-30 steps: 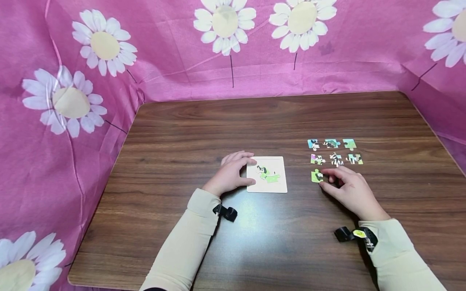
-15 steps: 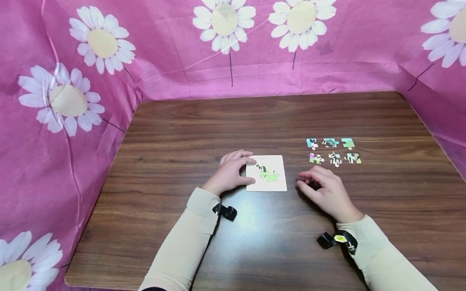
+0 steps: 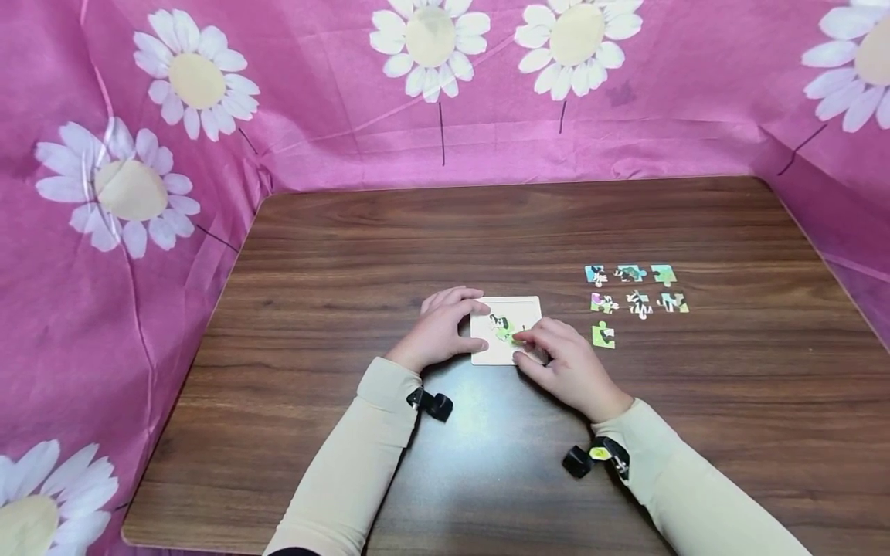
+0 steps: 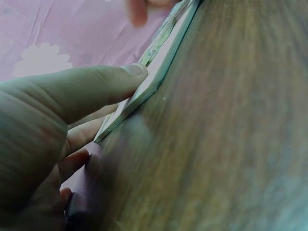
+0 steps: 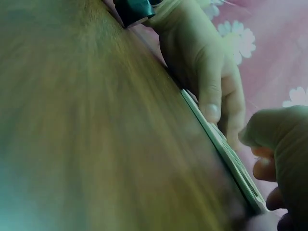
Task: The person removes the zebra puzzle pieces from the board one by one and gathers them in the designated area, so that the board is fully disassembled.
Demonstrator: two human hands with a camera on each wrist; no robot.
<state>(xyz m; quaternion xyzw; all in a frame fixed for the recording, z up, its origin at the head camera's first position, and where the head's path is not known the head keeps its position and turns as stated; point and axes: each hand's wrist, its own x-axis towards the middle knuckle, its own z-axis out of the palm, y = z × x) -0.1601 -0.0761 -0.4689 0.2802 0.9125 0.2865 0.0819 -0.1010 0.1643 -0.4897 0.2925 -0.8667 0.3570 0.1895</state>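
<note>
A square, pale puzzle board [image 3: 491, 355] lies on the table, bearing green and black-and-white pieces. At its left edge, my left hand [image 3: 439, 330] rests with the thumb on the rim and the forefinger near the far corner; the left wrist view shows that thumb [image 4: 115, 84] lying straight over the edge. From the right, my right hand [image 3: 566, 367] reaches over the board, fingers bent. Its forefinger tip is right at a green puzzle piece [image 3: 518, 340], mostly covered by the hand. In the head view a gap shows between thumb and forefinger.
Several loose puzzle pieces lie in rows right of the board, including a blue-and-green one [image 3: 630, 272] and a striped one [image 3: 640, 303]. A green piece [image 3: 602, 335] lies nearest the right hand. A pink flowered cloth [image 3: 487, 139] hangs behind the wooden table [image 3: 348, 255].
My right hand has moved left from the loose green piece to the board, leaving that piece on the table. My left hand has stayed at the board's left edge.
</note>
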